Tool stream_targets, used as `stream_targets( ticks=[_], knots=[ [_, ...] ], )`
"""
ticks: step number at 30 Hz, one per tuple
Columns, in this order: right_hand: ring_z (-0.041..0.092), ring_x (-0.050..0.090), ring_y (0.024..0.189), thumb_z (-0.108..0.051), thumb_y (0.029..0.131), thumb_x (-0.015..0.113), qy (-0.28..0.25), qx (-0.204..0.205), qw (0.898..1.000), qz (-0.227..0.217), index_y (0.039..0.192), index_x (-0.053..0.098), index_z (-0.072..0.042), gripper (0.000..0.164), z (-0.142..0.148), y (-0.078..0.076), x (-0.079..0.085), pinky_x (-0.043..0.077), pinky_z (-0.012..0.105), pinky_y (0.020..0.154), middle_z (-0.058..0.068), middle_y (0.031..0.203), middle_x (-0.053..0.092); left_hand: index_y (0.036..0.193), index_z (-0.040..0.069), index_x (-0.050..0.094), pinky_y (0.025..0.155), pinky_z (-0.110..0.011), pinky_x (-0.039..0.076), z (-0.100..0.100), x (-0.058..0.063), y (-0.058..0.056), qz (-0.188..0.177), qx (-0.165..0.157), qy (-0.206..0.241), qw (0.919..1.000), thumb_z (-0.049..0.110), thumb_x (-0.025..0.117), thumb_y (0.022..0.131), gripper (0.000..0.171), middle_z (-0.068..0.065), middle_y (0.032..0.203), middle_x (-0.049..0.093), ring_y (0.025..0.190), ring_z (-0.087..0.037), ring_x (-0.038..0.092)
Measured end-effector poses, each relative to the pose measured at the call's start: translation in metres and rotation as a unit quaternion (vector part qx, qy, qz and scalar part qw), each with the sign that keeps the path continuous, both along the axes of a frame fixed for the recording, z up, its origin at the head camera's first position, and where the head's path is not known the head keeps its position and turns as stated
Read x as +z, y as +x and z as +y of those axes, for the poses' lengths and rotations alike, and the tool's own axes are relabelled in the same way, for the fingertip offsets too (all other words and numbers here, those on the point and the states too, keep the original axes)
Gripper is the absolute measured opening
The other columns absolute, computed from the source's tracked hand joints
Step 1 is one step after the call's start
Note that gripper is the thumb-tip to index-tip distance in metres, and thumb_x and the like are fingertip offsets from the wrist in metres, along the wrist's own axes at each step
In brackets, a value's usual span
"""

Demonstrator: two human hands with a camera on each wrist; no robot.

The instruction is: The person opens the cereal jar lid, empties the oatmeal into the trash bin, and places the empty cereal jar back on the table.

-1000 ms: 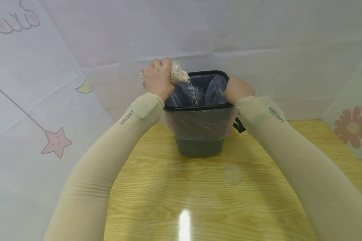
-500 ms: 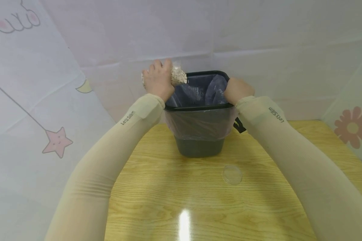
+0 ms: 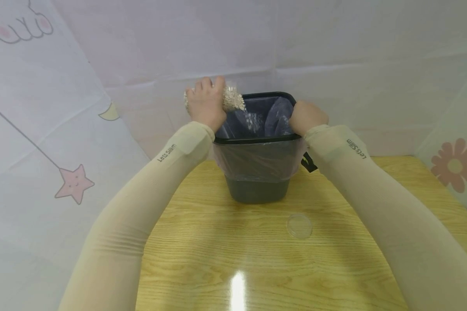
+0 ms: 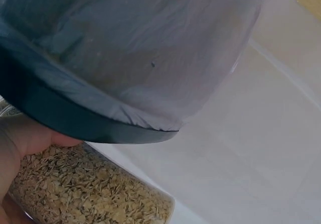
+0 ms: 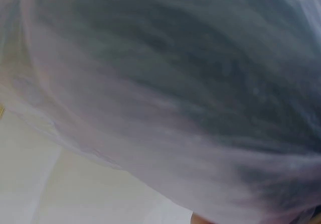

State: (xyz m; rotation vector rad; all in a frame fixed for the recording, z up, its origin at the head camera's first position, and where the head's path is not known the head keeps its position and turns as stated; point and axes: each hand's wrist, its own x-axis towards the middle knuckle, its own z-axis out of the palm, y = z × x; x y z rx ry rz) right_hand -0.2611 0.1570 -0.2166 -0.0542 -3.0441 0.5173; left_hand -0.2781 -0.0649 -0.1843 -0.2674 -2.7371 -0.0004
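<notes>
In the head view my left hand (image 3: 206, 103) grips a clear jar (image 3: 231, 97) of oat flakes. The jar lies tipped sideways at the left rim, its mouth toward the inside of a dark trash bin (image 3: 257, 193). Flakes (image 3: 253, 122) drop from it into the bin. The left wrist view shows the jar (image 4: 95, 191) still well filled, beneath the black bin rim (image 4: 95, 126). My right hand (image 3: 308, 116) holds the bin's right rim over its translucent bag (image 3: 257, 162); its fingertips are hidden. In the right wrist view, the bag (image 5: 105, 103) covers most of the hand.
A clear round lid (image 3: 299, 226) lies flat on the wood-grain table (image 3: 202, 259), in front of the bin. Beside the bin's right side is a small black object (image 3: 308, 162). A printed cloth backdrop (image 3: 334, 52) rises behind and at both sides.
Flakes were falling a second ago, hardly any fell half a second ago, and they fall again now. The left hand and jar have shifted slightly to the right. The right hand has stayed put.
</notes>
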Motion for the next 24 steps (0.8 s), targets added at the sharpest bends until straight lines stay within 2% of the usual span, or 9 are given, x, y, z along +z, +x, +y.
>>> stream_targets(
  ticks=[6, 14, 24],
  knots=[
    [0.031, 0.056, 0.083, -0.011, 0.097, 0.042, 0.002, -0.003, 1.000, -0.004, 0.109, 0.061, 0.007, 0.029, -0.0005, -0.0009, -0.0003, 0.051, 0.048, 0.067, 0.026, 0.107, 0.062, 0.136, 0.014, 0.039, 0.106, -0.049, 0.031, -0.0002, -0.0006, 0.0000, 0.003, 0.001, 0.002, 1.0000, 0.001, 0.062, 0.079, 0.062, -0.013, 0.127, 0.047, 0.121, -0.030, 0.044],
    [0.029, 0.056, 0.079, -0.011, 0.097, 0.043, 0.004, -0.001, 1.000, 0.000, 0.106, 0.062, 0.006, 0.027, 0.0006, -0.0026, -0.0020, 0.050, 0.046, 0.063, 0.024, 0.102, 0.063, 0.137, 0.015, 0.038, 0.106, -0.048, 0.031, 0.0003, -0.0005, 0.0003, 0.000, 0.000, -0.002, 1.0000, -0.001, 0.061, 0.078, 0.066, -0.013, 0.129, 0.047, 0.122, -0.030, 0.043],
    [0.030, 0.056, 0.081, -0.013, 0.098, 0.043, 0.006, 0.000, 1.000, -0.001, 0.111, 0.061, 0.007, 0.030, 0.0021, -0.0058, -0.0045, 0.050, 0.046, 0.063, 0.025, 0.105, 0.063, 0.136, 0.015, 0.039, 0.107, -0.049, 0.030, -0.0006, -0.0042, -0.0014, 0.015, -0.004, 0.002, 0.9999, -0.002, 0.062, 0.077, 0.066, -0.014, 0.128, 0.048, 0.122, -0.031, 0.044]
  ],
)
